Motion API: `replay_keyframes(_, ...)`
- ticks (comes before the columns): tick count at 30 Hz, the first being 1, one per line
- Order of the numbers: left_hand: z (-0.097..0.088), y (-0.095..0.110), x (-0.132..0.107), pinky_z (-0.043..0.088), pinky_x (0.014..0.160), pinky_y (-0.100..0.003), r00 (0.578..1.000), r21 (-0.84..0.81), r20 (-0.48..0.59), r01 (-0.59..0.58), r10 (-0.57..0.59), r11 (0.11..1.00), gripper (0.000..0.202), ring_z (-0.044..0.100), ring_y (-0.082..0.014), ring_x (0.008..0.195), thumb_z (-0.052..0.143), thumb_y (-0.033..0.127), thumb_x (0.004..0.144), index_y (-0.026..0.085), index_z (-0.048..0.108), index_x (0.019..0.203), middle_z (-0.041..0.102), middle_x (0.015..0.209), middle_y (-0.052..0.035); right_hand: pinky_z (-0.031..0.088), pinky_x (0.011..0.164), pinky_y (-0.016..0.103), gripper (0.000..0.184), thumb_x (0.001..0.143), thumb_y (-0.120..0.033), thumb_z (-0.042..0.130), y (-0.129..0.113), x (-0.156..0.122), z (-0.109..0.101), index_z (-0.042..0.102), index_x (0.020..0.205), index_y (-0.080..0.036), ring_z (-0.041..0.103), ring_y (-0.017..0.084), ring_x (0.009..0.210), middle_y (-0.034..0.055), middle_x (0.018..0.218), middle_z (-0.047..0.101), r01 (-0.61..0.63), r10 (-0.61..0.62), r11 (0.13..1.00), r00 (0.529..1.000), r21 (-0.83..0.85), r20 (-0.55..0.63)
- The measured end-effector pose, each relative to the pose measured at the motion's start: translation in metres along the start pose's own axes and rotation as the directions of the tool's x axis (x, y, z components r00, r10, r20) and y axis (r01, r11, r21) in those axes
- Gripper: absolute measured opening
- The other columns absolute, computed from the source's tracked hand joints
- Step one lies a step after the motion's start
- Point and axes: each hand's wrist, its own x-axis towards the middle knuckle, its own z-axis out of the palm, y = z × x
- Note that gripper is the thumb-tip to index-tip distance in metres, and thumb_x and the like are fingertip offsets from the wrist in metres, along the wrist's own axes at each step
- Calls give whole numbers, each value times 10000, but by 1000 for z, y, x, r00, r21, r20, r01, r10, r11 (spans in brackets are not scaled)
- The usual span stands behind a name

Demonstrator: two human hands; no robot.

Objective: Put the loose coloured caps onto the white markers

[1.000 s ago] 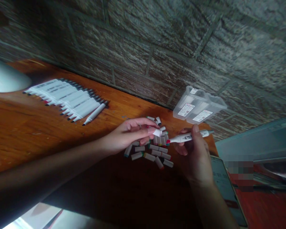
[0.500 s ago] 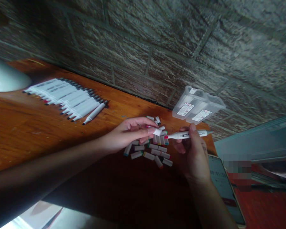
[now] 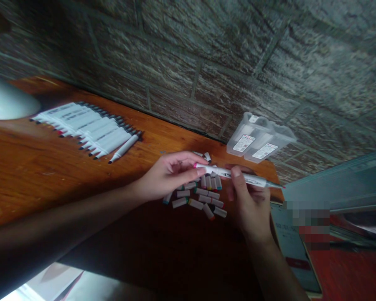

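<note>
My right hand [image 3: 250,205] grips a white marker [image 3: 257,179] by its barrel, with a grey-tipped end and a red point facing right. My left hand [image 3: 159,177] pinches a white cap [image 3: 201,168] with a pink end between thumb and fingers. The cap sits over the marker's left end, in line with the barrel. Under and in front of both hands lies a scatter of loose white caps [image 3: 196,204] with coloured ends. To the left, uncapped white markers [image 3: 87,129] lie side by side in a slanted row, dark tips showing at both ends.
A clear plastic holder [image 3: 252,155] with two labels stands near the stone wall [image 3: 175,100]. A phone [image 3: 296,246] lies at the table's right edge, by my right forearm. A smooth white object [image 3: 9,100] is at far left on the wooden table [image 3: 34,175].
The cap and the marker, a small gap apart before, have come together end to end. My right hand has moved left, and the marker's right end has tipped down.
</note>
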Motion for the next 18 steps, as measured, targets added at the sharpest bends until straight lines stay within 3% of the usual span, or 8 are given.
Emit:
replay_keyframes(2, 1, -2, 0, 461, 554, -170, 997, 39, -24, -78, 79, 996, 243, 618, -84, 638, 728, 255, 831, 144, 722, 1048, 733, 827, -29, 413, 561, 252, 226, 872, -405, 702, 0, -1, 1, 731, 987, -213, 455, 86, 488, -71, 533, 524, 11, -12, 1000, 999, 10, 32)
replay_keyframes(5, 2, -2, -1, 532, 656, -206, 992, 122, -24, -123, 127, 985, 233, 690, -129, 748, 717, 246, 838, 136, 737, 1043, 770, 911, -61, 399, 513, 244, 226, 886, -408, 683, 1, 1, 0, 732, 974, -205, 474, 90, 477, -56, 559, 574, -26, 19, 998, 993, 58, 116)
replay_keyframes(9, 2, -2, -4, 554, 700, -221, 982, 269, 95, -184, 164, 945, 208, 717, -152, 793, 714, 238, 841, 140, 752, 1020, 782, 931, -67, 381, 495, 223, 250, 884, -420, 683, 3, 5, -7, 675, 776, -195, 502, 84, 503, -32, 633, 644, -94, 79, 994, 970, 58, 229)
replay_keyframes(13, 3, -6, -8, 521, 657, -189, 958, 429, 220, -265, 185, 864, 188, 691, -123, 724, 706, 261, 857, 166, 754, 1013, 777, 868, -36, 386, 527, 228, 404, 919, -485, 602, 1, 5, -9, 564, 639, -196, 493, 96, 522, -43, 564, 559, -157, 171, 985, 954, -78, 247)
replay_keyframes(18, 0, -10, -7, 478, 612, -182, 951, 531, 189, -310, 246, 789, 202, 642, -103, 660, 691, 288, 874, 161, 741, 1022, 747, 805, -21, 383, 533, 244, 534, 913, -604, 518, -3, 1, -6, 533, 562, -202, 486, 113, 519, -34, 526, 490, -192, 255, 948, 935, -254, 245)
